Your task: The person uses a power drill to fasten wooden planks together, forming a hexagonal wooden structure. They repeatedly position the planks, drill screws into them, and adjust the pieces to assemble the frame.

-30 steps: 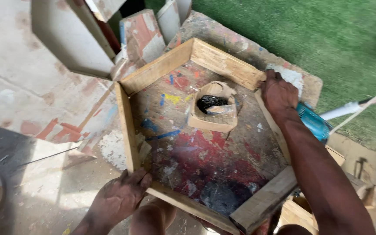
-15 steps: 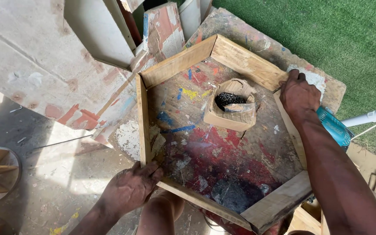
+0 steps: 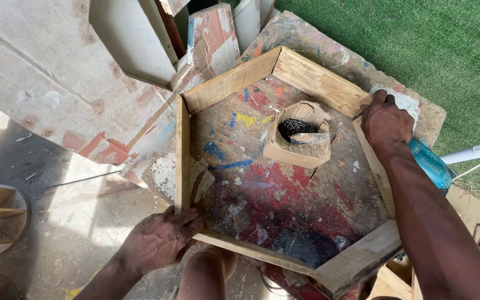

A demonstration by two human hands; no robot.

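Hexagonal wooden frame [image 3: 229, 83] appearing fully assembled; left hand [image 3: 159, 241] clasping the seven o'clock corner, right hand [image 3: 385, 123] gripping the two o'clock corner.

Both forearms were bare, no sleeves, gloves, watch or rings; left hand [image 3: 156, 241] and right hand [image 3: 385, 122] appeared dust-smeared.

Single head-worn camera, looking steeply down from above, close range. Landmark: hexagonal wooden frame [image 3: 284, 172] on paint-stained board [image 3: 284, 211], filling centre of view. Left hand [image 3: 159, 241] enters below frame's lower-left corner; right hand [image 3: 385, 122] at frame's upper-right edge. Green turf [image 3: 418, 44] beyond frame, upper right. Concrete floor [image 3: 51, 211] left of frame. No second view.
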